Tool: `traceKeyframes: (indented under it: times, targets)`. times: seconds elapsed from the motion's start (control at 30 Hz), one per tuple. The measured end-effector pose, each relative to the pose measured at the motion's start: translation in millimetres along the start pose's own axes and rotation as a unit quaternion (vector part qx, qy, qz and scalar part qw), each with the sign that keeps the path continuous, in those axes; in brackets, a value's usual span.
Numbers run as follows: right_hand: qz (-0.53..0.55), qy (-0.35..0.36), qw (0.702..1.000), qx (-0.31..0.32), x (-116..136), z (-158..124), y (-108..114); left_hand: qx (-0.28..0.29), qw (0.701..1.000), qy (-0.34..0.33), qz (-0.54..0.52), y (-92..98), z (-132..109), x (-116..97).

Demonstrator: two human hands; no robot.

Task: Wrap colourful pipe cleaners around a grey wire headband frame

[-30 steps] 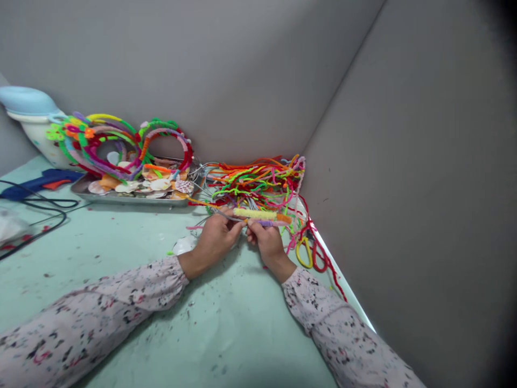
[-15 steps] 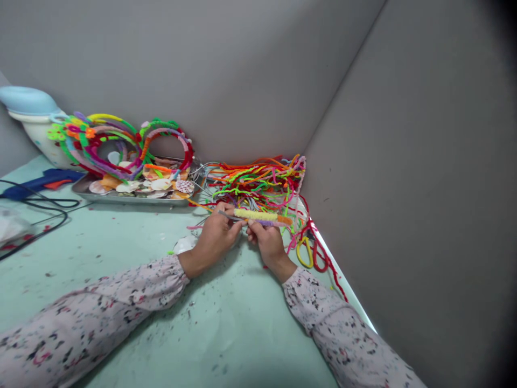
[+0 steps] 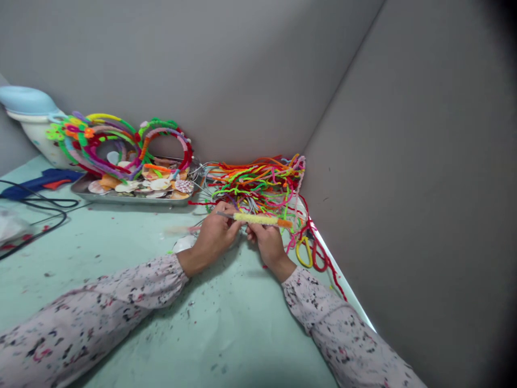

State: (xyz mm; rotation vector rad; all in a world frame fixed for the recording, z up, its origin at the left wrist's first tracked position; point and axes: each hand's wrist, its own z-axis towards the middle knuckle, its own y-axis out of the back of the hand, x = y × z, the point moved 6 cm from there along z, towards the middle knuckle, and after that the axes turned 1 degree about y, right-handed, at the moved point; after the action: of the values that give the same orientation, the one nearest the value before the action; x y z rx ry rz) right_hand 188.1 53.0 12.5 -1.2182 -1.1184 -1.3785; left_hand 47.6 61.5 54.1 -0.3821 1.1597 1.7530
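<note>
My left hand (image 3: 216,230) is closed on the grey bare end of a headband (image 3: 258,218), which is wrapped in fuzzy pipe cleaner, yellow along the middle with an orange stretch at the right. Underneath the yellow stretch, my right hand (image 3: 266,241) pinches the band with thumb and fingers. To the left of my left hand, a pale orange-pink streak (image 3: 177,230) is smeared by motion; it looks like a loose pipe cleaner end. A white shell-like piece (image 3: 184,243) lies beside my left wrist. The band's far side is hidden.
A tangled pile of colourful pipe cleaners (image 3: 258,180) lies behind my hands. Yellow-and-red-handled scissors (image 3: 305,253) rest at the right. At the left are a metal tray (image 3: 133,200) of shells, finished headbands (image 3: 109,140), a blue glue gun (image 3: 36,183) and black cable (image 3: 52,203).
The orange pipe cleaner end has swung from behind my left hand down to its left. The headband has turned slightly, hiding its purple part. Both hands stay almost in place.
</note>
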Motion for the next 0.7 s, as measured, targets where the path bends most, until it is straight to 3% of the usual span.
traceKeyframes:
  times: [0.13,0.43,0.7]
  targets:
    - [-0.017,0.008,1.000,-0.004,-1,0,1,0.002,1.000,0.007,-0.003,-0.4,1,3]
    - [-0.023,-0.001,1.000,-0.018,-10,3,-1,0.010,0.996,0.089,-0.019,-6.0,1,17]
    - [-0.026,-0.013,0.999,-0.032,-12,4,1,0.022,0.996,0.089,-0.011,-5.9,1,14]
